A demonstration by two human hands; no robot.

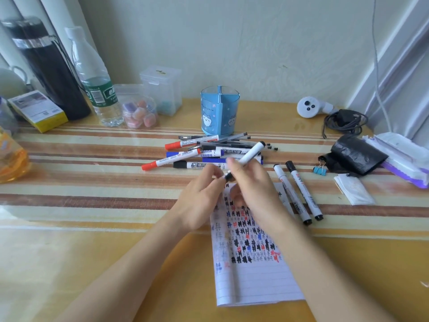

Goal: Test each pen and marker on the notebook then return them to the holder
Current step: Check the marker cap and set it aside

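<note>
White-barrelled whiteboard marker (250,155) held aslant in the air over the far end of the notebook (253,280), one black end up toward the far right. Gripped round the barrel by the curled fingers of the right hand (251,182); pinched at its black lower end by the fingertips of the left hand (200,201). Notebook lying open midway along the near edge of the table (69,263), lined page crowded with black, red and blue hash marks. Just right of it, two black-capped markers (304,191) side by side. Beyond the hands, a loose pile of markers and pens (204,151); behind that, the blue pen holder (219,112) upright near the far edge. Toward the far left corner, a black flask (46,73), a water bottle (97,87) and a clear jar of coloured cubes (139,112). Toward the right edge, a blue binder clip (320,170), a black bag roll (355,156) and a white controller (310,107).
</note>
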